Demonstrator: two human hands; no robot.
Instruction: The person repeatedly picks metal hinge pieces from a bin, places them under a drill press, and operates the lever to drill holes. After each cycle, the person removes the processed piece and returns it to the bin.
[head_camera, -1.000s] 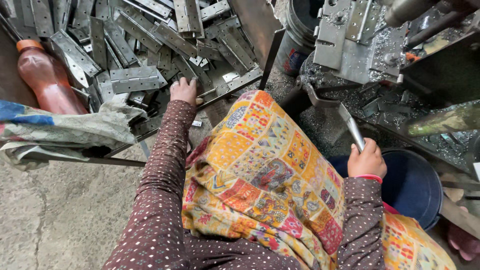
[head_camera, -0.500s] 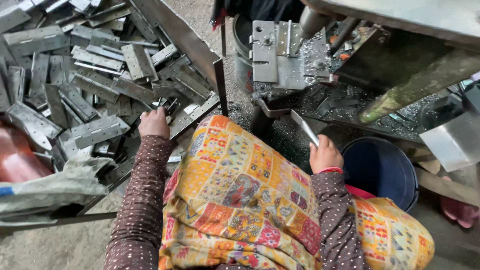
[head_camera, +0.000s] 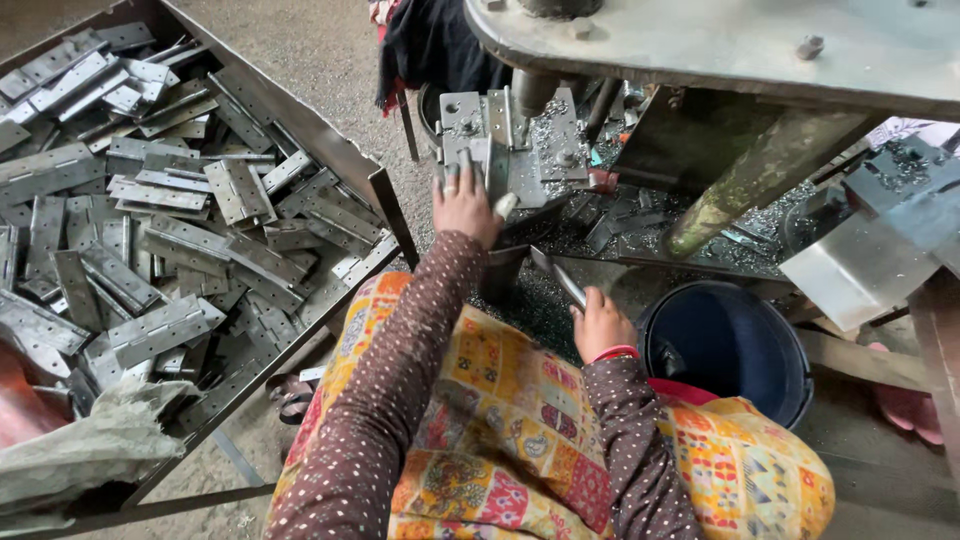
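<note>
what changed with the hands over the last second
The left hand left the tray of grey metal hinges and moved right and forward to the grey steel press fixture, where it now holds a small flat metal piece against the block. The right hand stayed low beside the dark blue bucket, still gripping the thin metal rod. The hinge pile looks undisturbed.

My left hand (head_camera: 466, 205) pressing a metal piece (head_camera: 497, 165) at the press die (head_camera: 510, 140), my right hand (head_camera: 601, 325) gripping a metal lever (head_camera: 562, 280), tray (head_camera: 385, 195) of hinges (head_camera: 160, 330) alongside, blue bucket (head_camera: 730, 345) nearby
</note>
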